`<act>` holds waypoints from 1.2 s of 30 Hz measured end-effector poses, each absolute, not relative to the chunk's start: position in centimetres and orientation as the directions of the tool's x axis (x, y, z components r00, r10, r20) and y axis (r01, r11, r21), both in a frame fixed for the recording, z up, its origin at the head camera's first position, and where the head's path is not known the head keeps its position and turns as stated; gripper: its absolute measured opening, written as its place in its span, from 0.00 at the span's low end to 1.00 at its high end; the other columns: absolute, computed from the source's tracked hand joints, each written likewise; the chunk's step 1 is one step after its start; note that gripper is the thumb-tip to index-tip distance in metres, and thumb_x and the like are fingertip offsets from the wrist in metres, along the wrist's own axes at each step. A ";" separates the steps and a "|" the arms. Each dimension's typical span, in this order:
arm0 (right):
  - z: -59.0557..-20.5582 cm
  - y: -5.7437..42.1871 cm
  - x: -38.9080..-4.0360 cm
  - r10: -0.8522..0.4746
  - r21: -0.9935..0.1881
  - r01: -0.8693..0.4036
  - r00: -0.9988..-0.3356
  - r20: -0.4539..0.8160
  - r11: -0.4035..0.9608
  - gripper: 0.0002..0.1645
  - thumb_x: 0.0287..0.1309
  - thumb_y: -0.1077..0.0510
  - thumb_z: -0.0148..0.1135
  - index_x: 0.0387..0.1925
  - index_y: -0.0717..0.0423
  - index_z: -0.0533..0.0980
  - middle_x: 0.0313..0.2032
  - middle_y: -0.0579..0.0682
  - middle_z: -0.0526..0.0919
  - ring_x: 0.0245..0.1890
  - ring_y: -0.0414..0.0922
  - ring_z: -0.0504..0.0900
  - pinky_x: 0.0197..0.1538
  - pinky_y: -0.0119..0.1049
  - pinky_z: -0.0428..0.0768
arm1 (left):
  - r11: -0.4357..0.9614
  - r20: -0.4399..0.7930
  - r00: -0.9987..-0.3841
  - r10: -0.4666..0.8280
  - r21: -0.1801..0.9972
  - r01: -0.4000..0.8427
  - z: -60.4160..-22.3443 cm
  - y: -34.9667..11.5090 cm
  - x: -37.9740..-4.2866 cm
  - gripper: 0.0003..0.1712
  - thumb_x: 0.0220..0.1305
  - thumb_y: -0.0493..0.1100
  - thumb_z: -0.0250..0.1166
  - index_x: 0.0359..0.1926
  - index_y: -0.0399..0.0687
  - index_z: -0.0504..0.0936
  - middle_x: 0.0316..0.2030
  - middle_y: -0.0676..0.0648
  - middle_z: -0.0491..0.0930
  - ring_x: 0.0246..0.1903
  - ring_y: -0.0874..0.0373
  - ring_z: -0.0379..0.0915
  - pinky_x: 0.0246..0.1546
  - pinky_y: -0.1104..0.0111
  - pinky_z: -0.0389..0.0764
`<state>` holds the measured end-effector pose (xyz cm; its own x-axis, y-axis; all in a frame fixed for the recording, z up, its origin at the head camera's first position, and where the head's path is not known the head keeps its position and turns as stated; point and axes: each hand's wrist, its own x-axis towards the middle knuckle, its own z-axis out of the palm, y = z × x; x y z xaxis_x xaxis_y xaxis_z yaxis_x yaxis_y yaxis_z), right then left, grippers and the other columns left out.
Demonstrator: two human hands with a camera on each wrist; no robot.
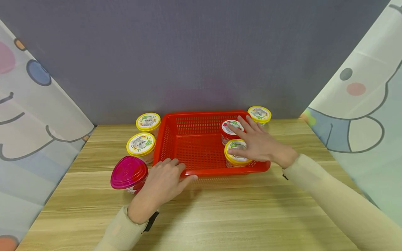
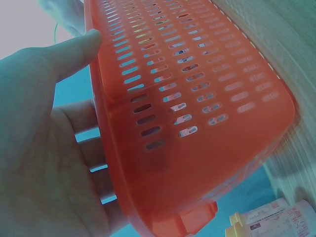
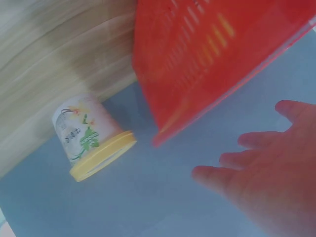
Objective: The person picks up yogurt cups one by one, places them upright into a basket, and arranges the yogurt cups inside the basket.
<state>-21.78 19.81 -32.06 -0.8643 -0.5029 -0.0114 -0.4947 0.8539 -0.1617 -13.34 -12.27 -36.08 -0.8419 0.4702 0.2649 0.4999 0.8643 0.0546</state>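
Note:
A red plastic basket (image 1: 202,171) with slotted sides stands on the table. My left hand (image 1: 164,179) holds its front left corner; in the left wrist view the thumb lies against the rim and the fingers pass behind it. Over the basket's right end, my right hand (image 1: 255,141) is spread with straight fingers, empty. Beneath it in the basket are a red-lidded cup (image 1: 228,129) and, in front, a yellow-lidded cup (image 1: 236,161), both partly covered by the fingers. Whether the fingers touch the lids, I cannot tell.
Left of the basket stand two yellow-lidded cups (image 1: 141,144) and a cup with a magenta lid (image 1: 128,171), close to my left hand. Another yellow-lidded cup (image 1: 259,113) stands beyond the basket's back right corner. A grey panel (image 1: 201,62) rises behind the wooden table (image 1: 220,212).

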 end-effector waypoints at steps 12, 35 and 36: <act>-32.3 21.7 -24.2 -0.444 -0.180 -0.438 -0.896 0.012 0.881 0.53 0.65 0.25 0.51 0.81 0.46 0.51 0.79 0.64 0.41 0.78 0.68 0.36 0.73 0.67 0.40 | 0.862 0.272 -0.838 0.473 0.054 0.504 -36.1 -12.3 -13.2 0.29 0.64 0.68 0.65 0.38 0.45 0.89 0.32 0.47 0.83 0.32 0.50 0.79 0.37 0.58 0.82; -31.9 25.6 -29.2 -0.321 -0.207 -0.315 -0.947 0.005 0.926 0.49 0.71 0.29 0.45 0.80 0.53 0.52 0.77 0.70 0.46 0.76 0.71 0.41 0.71 0.71 0.41 | 0.864 0.278 -0.835 0.475 0.034 0.503 -35.8 -12.3 -13.2 0.29 0.63 0.68 0.66 0.33 0.46 0.87 0.28 0.48 0.80 0.30 0.50 0.77 0.36 0.58 0.81; -31.8 25.7 -29.3 -0.316 -0.208 -0.310 -0.949 0.004 0.928 0.49 0.71 0.29 0.45 0.80 0.53 0.51 0.77 0.70 0.46 0.76 0.71 0.41 0.71 0.71 0.41 | 0.864 0.278 -0.835 0.474 0.033 0.502 -35.7 -12.3 -13.2 0.29 0.63 0.68 0.66 0.32 0.46 0.87 0.28 0.48 0.80 0.30 0.50 0.77 0.36 0.58 0.81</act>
